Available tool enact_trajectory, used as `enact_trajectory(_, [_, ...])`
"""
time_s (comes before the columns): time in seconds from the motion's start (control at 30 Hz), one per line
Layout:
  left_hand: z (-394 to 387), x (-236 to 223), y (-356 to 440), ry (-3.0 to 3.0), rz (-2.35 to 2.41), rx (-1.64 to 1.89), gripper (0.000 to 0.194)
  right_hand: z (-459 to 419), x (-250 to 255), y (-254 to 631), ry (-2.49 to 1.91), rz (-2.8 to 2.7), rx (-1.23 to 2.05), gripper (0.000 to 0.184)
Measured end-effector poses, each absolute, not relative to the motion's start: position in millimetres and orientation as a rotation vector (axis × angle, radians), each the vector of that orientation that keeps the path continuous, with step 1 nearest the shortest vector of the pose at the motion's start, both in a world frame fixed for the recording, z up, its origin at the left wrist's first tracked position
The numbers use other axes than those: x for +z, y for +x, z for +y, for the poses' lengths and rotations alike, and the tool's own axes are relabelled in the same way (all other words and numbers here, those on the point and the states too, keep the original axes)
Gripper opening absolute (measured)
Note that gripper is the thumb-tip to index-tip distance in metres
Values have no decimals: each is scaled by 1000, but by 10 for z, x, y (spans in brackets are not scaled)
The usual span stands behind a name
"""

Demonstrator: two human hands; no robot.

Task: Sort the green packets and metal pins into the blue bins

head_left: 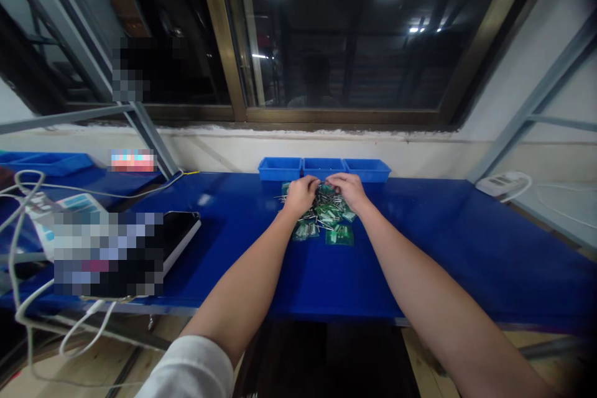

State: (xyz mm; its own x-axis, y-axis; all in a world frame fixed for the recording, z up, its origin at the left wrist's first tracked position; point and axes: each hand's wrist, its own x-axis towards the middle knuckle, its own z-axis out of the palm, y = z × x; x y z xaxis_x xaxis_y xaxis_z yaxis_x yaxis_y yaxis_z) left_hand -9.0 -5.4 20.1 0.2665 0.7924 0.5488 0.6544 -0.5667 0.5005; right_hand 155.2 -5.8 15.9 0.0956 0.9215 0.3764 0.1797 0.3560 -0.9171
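Observation:
Both my hands hover over a pile of small green plastic packets (pixel 330 214) mixed with thin metal rods or screws, too small to name surely. My left hand (pixel 301 194) is closed in a pinch at the pile's far left side. Facing it, my right hand (pixel 347 189) pinches too, fingertips close to those of the left. Whatever lies between the fingers is too small to make out. One green packet (pixel 339 235) with pale pieces inside lies at the near edge of the pile. Behind my hands stand blue bins (pixel 280 168) in a row.
The blue table (pixel 224 242) runs beneath a window. To the left lies a dark, partly blurred device (pixel 180 224) with white cables (pixel 88 329). A white power strip (pixel 502 183) sits at the right. Grey metal posts (pixel 152 137) rise on both sides.

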Motion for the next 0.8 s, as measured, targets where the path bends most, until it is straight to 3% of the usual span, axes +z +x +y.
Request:
enact_trajectory(0.17, [-34,195,-103,2289,1383,1227,34,-30,173,1678,-1282,-1324,432,22])
enact_trajectory(0.37, [26,157,-166,2281,1479,1216,33,-33,193,1873,-1517,-1322,92,32])
enact_trajectory(0.8, [38,127,-180,2413,1560,1051,32,50,83,1995,-1706,-1319,88,60])
